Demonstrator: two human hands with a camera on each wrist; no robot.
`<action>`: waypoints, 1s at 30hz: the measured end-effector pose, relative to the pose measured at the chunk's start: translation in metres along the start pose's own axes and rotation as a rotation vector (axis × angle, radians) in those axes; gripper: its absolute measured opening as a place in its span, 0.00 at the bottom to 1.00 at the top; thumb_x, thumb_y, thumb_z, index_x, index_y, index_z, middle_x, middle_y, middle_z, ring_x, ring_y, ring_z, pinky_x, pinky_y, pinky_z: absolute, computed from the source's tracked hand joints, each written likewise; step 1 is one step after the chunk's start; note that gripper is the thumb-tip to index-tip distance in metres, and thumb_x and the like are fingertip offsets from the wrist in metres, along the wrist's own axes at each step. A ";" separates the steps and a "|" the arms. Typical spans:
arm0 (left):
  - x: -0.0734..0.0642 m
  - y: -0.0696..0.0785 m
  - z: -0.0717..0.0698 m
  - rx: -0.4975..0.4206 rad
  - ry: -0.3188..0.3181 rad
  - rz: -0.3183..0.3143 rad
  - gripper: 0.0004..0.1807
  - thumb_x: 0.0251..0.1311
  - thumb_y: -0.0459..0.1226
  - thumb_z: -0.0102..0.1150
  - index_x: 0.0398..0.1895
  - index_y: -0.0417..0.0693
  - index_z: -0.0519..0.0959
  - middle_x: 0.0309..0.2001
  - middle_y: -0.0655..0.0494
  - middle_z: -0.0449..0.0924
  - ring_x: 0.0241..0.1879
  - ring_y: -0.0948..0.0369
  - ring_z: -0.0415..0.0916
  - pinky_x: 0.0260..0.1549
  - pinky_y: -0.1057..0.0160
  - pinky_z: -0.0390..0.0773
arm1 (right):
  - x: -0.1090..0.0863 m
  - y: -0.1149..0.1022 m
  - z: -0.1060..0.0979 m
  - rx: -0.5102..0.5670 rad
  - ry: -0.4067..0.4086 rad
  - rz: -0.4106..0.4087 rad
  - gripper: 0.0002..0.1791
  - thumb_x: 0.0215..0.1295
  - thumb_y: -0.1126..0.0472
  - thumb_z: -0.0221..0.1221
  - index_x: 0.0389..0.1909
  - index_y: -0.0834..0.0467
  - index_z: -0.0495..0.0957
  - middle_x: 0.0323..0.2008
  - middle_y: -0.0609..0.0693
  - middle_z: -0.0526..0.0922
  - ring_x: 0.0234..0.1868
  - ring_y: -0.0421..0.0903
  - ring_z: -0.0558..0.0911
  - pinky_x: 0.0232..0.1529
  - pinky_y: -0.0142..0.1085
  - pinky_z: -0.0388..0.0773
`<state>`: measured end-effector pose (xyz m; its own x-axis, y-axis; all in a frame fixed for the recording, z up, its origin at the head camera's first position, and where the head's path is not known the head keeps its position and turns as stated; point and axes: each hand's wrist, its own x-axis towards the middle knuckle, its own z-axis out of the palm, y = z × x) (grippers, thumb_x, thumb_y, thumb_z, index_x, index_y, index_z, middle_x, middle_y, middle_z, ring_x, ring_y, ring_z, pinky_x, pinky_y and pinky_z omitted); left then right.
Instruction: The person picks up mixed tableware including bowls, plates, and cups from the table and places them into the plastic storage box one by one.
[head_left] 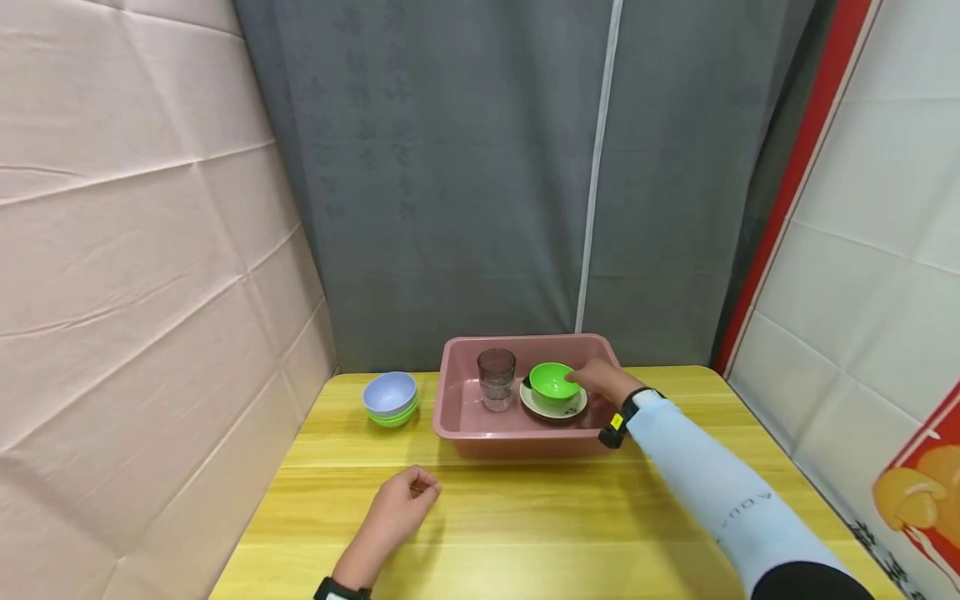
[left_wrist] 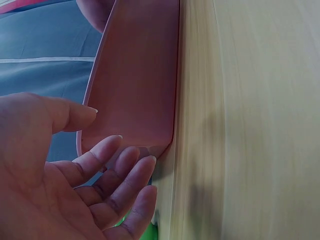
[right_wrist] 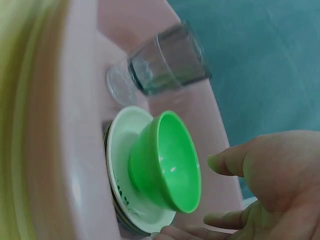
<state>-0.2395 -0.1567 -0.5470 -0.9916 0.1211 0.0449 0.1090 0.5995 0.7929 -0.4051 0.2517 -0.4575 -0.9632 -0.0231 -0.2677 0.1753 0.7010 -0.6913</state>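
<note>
A bright green bowl [head_left: 552, 382] sits on a white plate [right_wrist: 125, 131] inside the pink basin [head_left: 525, 445]; darker plate edges show beneath. My right hand [head_left: 602, 382] is over the basin's right side, beside the bowl. In the right wrist view my right hand [right_wrist: 280, 185] has its thumb and fingers spread near the bowl's rim, with a gap between thumb and bowl. My left hand [head_left: 405, 502] hovers in front of the basin, fingers loosely bent around nothing. The left wrist view shows this left hand [left_wrist: 75, 170] by the basin's outer wall.
Stacked clear glasses [head_left: 497, 379] stand in the basin, left of the plates. A lilac bowl [head_left: 389, 393] rests on green bowls [head_left: 394, 418] on the wooden table [head_left: 480, 533], left of the basin. A grey curtain [head_left: 450, 183] hangs behind the table.
</note>
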 end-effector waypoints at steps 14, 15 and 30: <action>-0.001 0.009 0.001 0.011 0.007 0.025 0.04 0.76 0.40 0.68 0.43 0.51 0.86 0.40 0.60 0.85 0.42 0.60 0.81 0.41 0.55 0.83 | -0.093 0.001 -0.018 0.042 0.091 -0.173 0.27 0.83 0.46 0.60 0.63 0.66 0.74 0.52 0.65 0.82 0.47 0.55 0.85 0.47 0.45 0.88; -0.001 0.009 0.002 0.009 0.005 0.029 0.04 0.76 0.40 0.68 0.43 0.51 0.86 0.40 0.60 0.85 0.42 0.60 0.81 0.42 0.55 0.83 | -0.101 0.004 -0.019 0.069 0.084 -0.171 0.27 0.83 0.46 0.61 0.63 0.66 0.74 0.53 0.66 0.82 0.47 0.56 0.85 0.47 0.46 0.89; 0.003 0.014 0.005 0.005 -0.006 0.058 0.06 0.76 0.43 0.70 0.42 0.52 0.85 0.40 0.60 0.85 0.42 0.61 0.81 0.42 0.54 0.84 | -0.168 0.053 0.000 0.214 0.044 -0.147 0.23 0.83 0.46 0.63 0.56 0.63 0.79 0.48 0.54 0.85 0.50 0.52 0.84 0.50 0.46 0.88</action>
<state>-0.2406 -0.1442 -0.5387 -0.9833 0.1601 0.0867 0.1663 0.5955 0.7859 -0.2336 0.2927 -0.4491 -0.9886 -0.0794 -0.1280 0.0676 0.5252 -0.8483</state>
